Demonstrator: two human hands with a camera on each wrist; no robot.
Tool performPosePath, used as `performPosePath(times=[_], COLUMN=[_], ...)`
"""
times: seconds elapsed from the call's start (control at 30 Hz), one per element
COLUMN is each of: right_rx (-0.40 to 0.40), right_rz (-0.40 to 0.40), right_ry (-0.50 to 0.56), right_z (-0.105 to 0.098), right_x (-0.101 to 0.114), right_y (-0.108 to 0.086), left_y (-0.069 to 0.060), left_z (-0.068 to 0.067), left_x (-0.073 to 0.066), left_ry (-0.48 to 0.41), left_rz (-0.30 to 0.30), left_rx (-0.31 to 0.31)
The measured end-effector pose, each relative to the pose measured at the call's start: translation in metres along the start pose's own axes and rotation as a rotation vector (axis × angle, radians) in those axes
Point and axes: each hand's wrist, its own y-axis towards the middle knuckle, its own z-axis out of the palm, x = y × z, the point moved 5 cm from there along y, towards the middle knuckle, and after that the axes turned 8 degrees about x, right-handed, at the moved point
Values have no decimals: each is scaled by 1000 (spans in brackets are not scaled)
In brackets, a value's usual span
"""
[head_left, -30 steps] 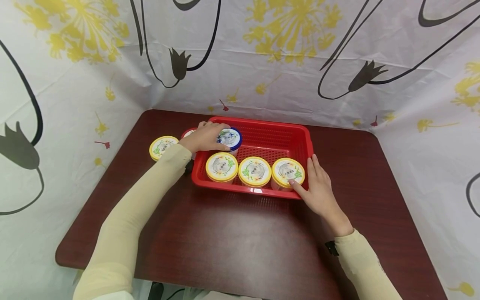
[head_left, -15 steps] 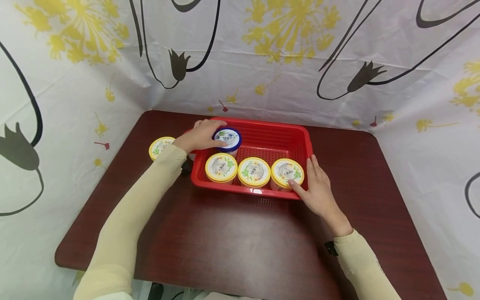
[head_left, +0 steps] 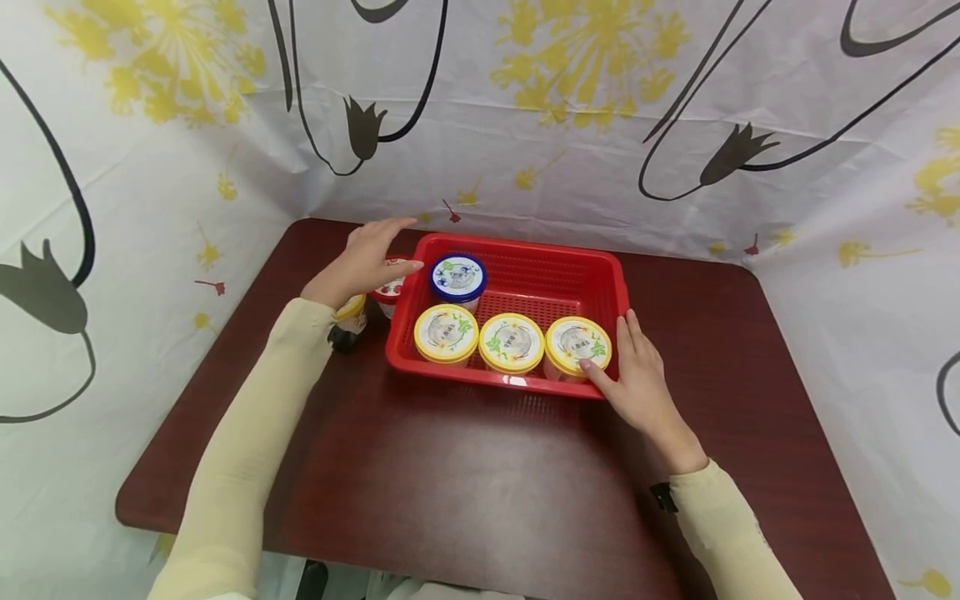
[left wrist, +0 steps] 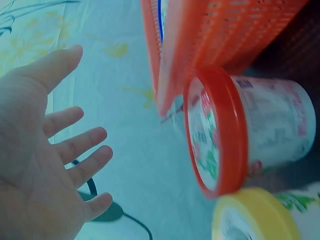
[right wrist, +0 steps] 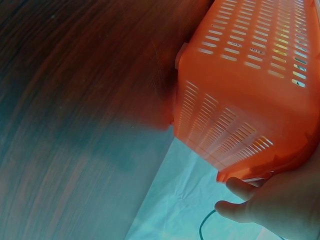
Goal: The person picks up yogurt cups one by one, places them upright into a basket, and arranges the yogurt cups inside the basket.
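Note:
My left hand (head_left: 363,262) is held with spread fingers above a red-lidded tub (head_left: 390,292), which stands just outside the left wall of the red basket (head_left: 525,383). The left wrist view shows that palm bare, apart from the tub. A yellow-lidded tub (head_left: 352,317) is partly hidden by my left wrist. Inside the basket are a blue-lidded tub (head_left: 458,277) at back left and three yellow-lidded tubs along the front, one of them the right front tub (head_left: 577,340). My right hand (head_left: 641,387) holds the basket's right front corner, thumb over the rim at that tub's lid, fingers along the outer wall.
The basket sits on a dark reddish-brown table (head_left: 480,475) toward its back edge. A patterned white cloth (head_left: 465,167) hangs behind and on both sides.
My left hand has moved left from the blue-lidded tub, leaving it in the basket, and is now above the red-lidded tub. The right hand and basket have stayed put.

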Motion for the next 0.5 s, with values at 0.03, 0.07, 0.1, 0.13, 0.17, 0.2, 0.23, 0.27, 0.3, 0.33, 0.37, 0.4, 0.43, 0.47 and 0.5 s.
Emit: performPosePath(times=[0.03,0.07,0.1,0.13,0.17,0.2,0.23,0.27,0.3,0.33,0.37,0.4,0.43,0.47,0.5], right_rx=[2,5,8,10,13,16,19,22,21,22,21,20,19,18,17], right_rz=[1,4,7,10,12,14,15,16,15,13,12,11,9,6,2], right_ry=[0,2,2,3,4,5,5,5,3,2,2,3,4,7,7], right_z=[0,0,0,0,-1,-1,-1,-1,-2,-1,-1,-1,0,0,1], right_x=[0,0,0,0,0,0,0,-1,-1,-1,-1,-1,-1,-1,0], right_y=[0,0,0,0,0,0,0,0,0,0,1,1,1,1,2], left_y=[-3,-5,-8,-11,-14,-17,-20,-24,-26,-30,-32,-35,-37,-40,-42], left_z=[-1,-2,-4,-5,-6,-8,-8,-9,-9,-8,-8,-7,-6,-5,-4], left_x=[5,9,14,20,26,32,39,45,51,56,61,65,68,71,74], left_ry=[-1,-3,2,8,13,19,21,21,24,21,18,17,16,16,14], left_rz=[-11,-19,-26,-39,-54,-68,-84,-101,-117,-133,-140,-144,-150,-157,-164], left_rx=[-14,-29,-45,-61,-75,-89,-101,-108,-112,-110,-108,-106,-102,-98,-96])
